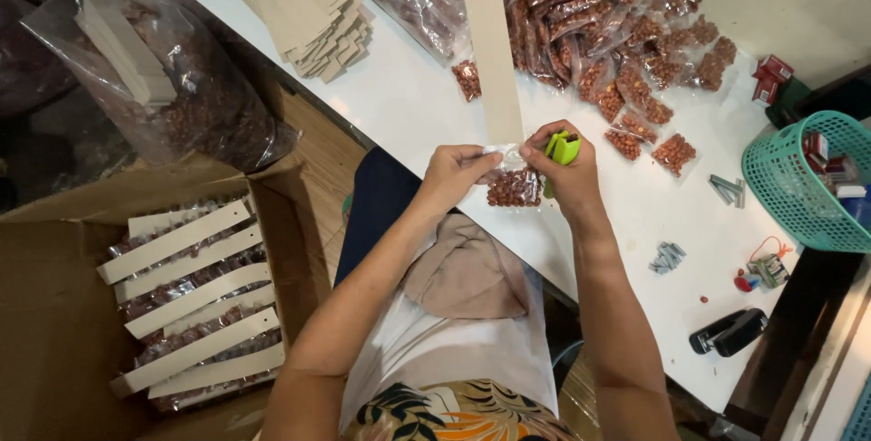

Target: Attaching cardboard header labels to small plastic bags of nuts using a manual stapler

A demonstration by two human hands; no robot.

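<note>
My left hand [456,171] pinches the top of a small clear packet of reddish-brown nuts [513,188] against the lower end of a long beige card strip [491,51] that lies on the white table [413,101]. My right hand [567,171] grips a small green stapler [562,147] right at the packet's top edge, thumb also on the packet. Both hands meet over the table's near edge.
A heap of nut packets [617,33] lies beyond the strip. A stack of card strips [304,10] sits at left, a teal basket [803,178] at right, a black stapler [729,332] and staples [668,258] nearby. A cardboard box [54,314] of filled strips stands lower left.
</note>
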